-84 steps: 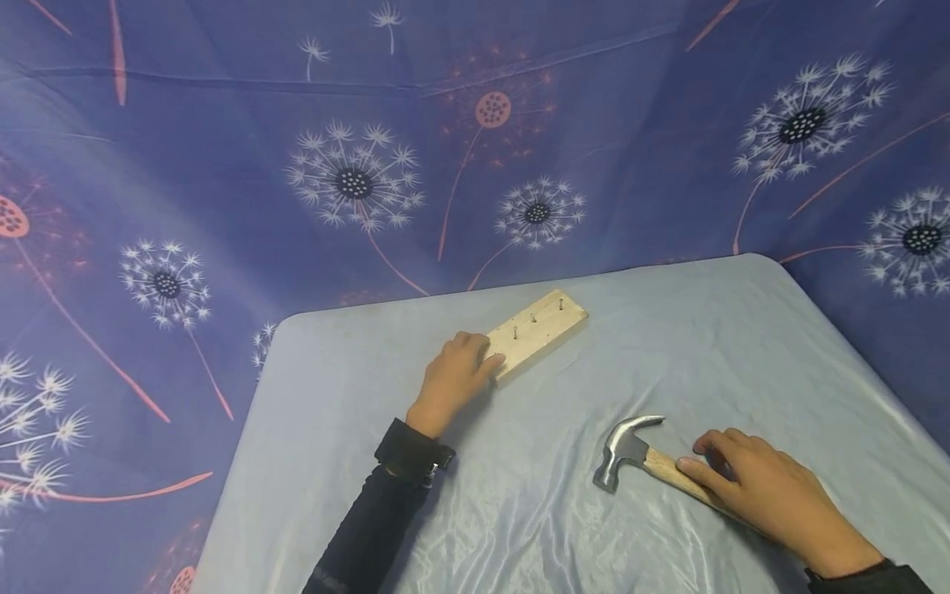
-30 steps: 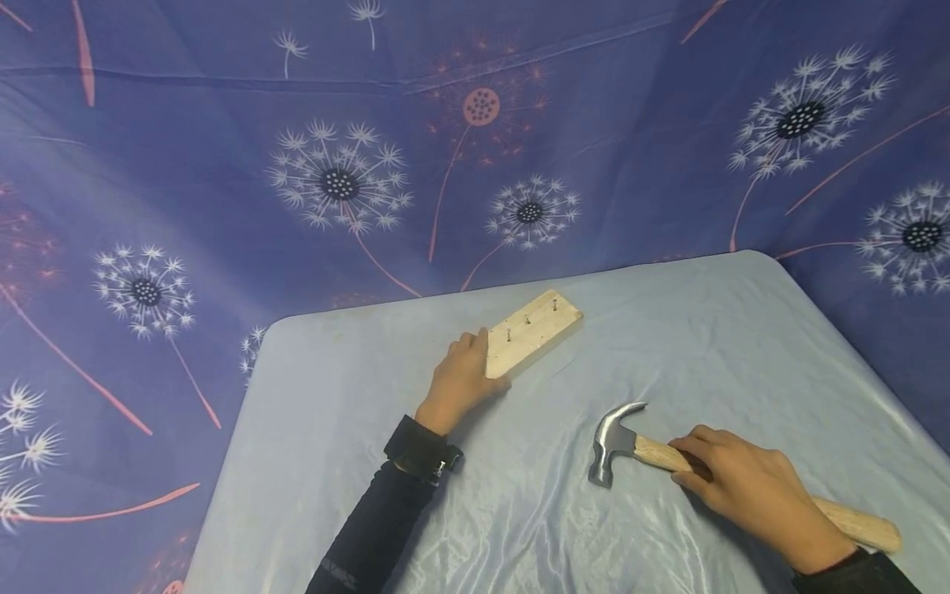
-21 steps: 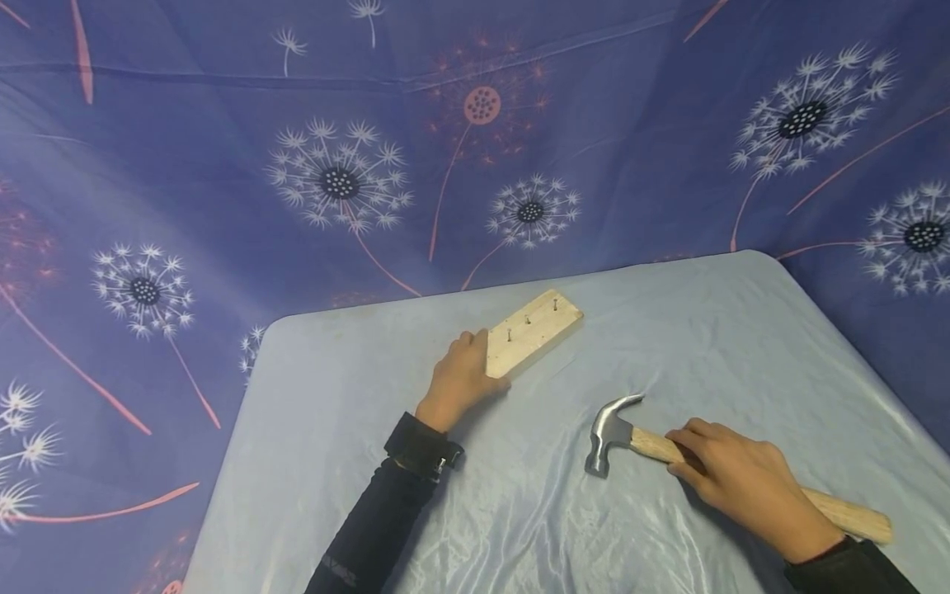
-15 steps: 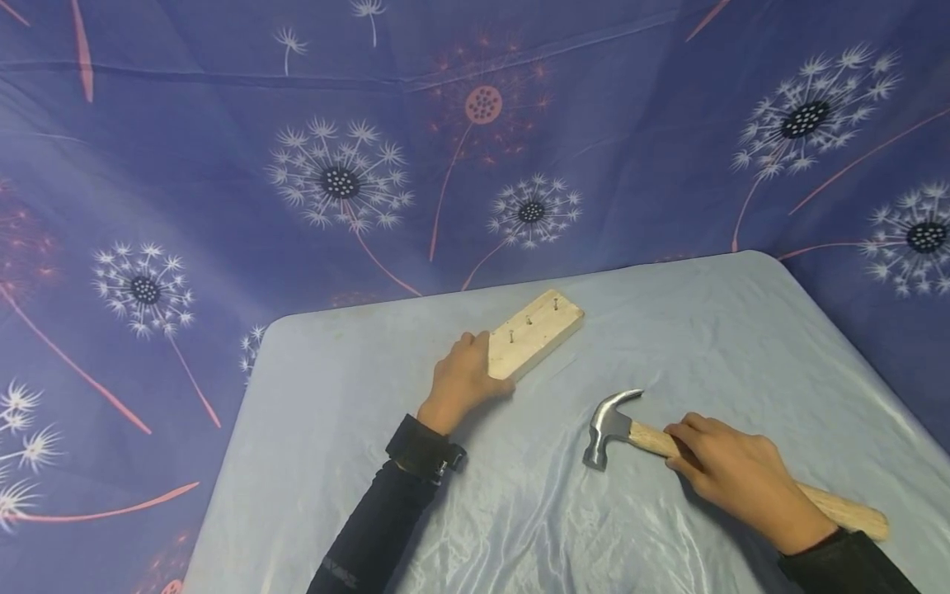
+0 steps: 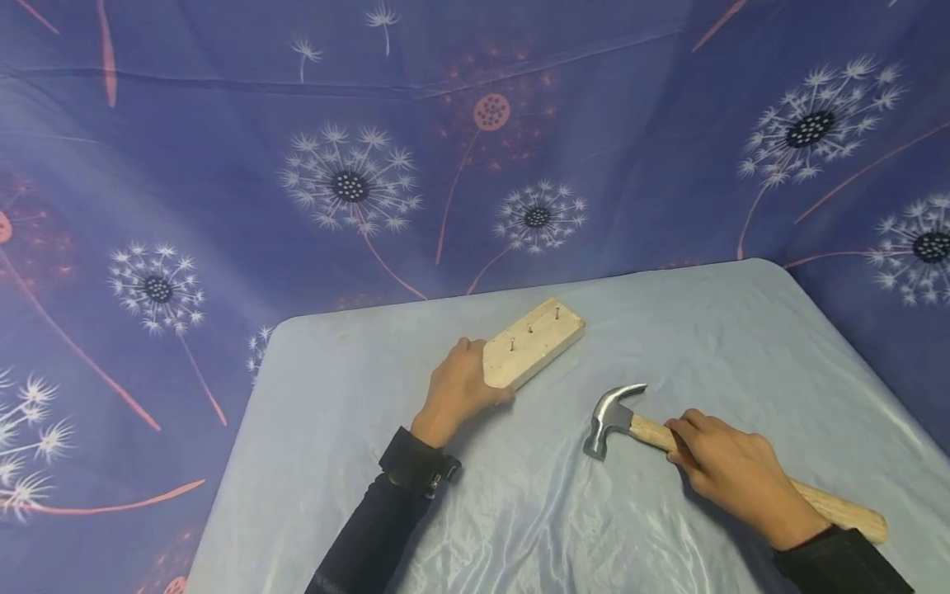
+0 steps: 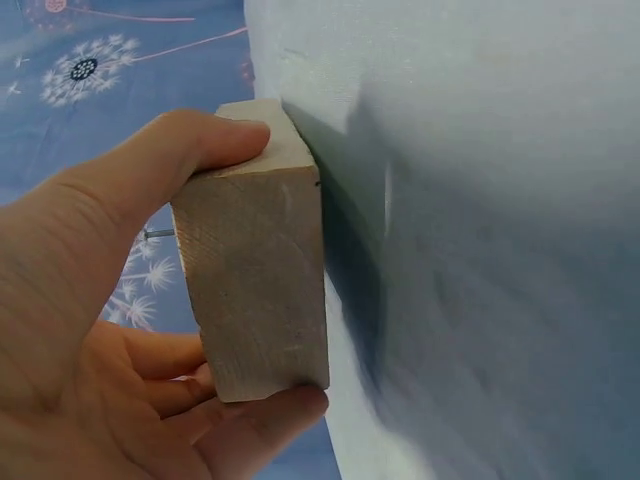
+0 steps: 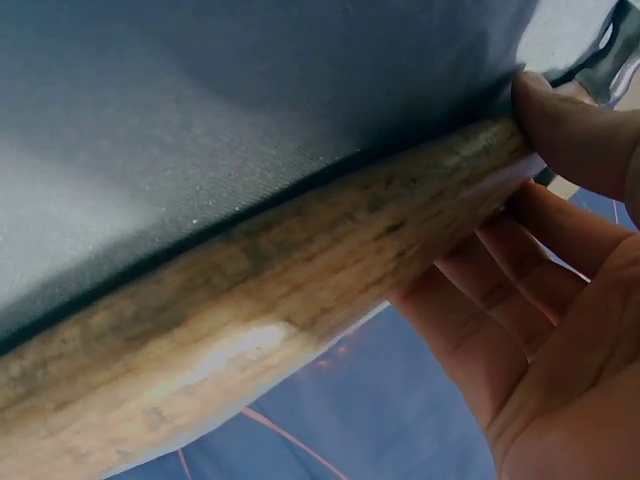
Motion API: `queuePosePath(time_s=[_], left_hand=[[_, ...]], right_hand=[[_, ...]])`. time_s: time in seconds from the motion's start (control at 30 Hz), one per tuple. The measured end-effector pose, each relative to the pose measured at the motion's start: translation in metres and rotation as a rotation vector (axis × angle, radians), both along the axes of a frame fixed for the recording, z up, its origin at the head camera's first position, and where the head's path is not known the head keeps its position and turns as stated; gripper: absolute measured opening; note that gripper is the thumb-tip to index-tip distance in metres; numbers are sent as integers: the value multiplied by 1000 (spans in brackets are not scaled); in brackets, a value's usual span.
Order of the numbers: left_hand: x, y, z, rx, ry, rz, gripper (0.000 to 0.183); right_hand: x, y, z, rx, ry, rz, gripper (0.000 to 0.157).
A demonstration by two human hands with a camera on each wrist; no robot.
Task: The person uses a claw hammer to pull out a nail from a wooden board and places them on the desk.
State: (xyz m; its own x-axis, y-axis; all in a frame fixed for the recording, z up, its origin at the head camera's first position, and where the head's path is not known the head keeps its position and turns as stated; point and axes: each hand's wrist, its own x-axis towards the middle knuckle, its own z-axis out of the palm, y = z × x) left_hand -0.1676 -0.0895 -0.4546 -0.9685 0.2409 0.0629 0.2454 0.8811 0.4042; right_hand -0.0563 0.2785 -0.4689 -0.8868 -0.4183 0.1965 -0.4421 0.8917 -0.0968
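My left hand [image 5: 456, 388] grips the near end of a pale wooden block [image 5: 529, 353]. In the left wrist view the thumb lies on one narrow side of the block [image 6: 258, 280], with fingers on the opposite side. Three nails [image 5: 512, 345] stand upright in a row on its upper face. My right hand [image 5: 735, 470] holds a claw hammer [image 5: 613, 417] by its wooden handle, close behind the steel head. The handle's butt sticks out past the wrist. In the right wrist view, thumb and fingers pinch the handle [image 7: 300, 265]; whether the hammer touches the cloth I cannot tell.
A shiny pale blue cloth [image 5: 356, 396] covers the table, wrinkled towards the front. Behind the table's rounded back edge hangs a purple-blue dandelion-print curtain [image 5: 631, 181], which also runs along the left and right sides.
My right hand has moved along the handle towards the head, baring the butt, and the hammer has shifted slightly away from me. My left thumb has gone from atop the block to its side.
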Motion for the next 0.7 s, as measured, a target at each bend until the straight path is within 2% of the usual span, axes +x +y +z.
queuePosePath(time_s=[0.23,0.5,0.7], left_hand=[[13,-16,5,59,25,49,72],[31,-32,15,44,72,103,73],[43,-47,16,10,35,148,76]], right_hand=[[-7,-1,1,-37,74,3,32],[-18,-6,6,-71,163,10,31],[-24,-9,9,-75,169,10,31]])
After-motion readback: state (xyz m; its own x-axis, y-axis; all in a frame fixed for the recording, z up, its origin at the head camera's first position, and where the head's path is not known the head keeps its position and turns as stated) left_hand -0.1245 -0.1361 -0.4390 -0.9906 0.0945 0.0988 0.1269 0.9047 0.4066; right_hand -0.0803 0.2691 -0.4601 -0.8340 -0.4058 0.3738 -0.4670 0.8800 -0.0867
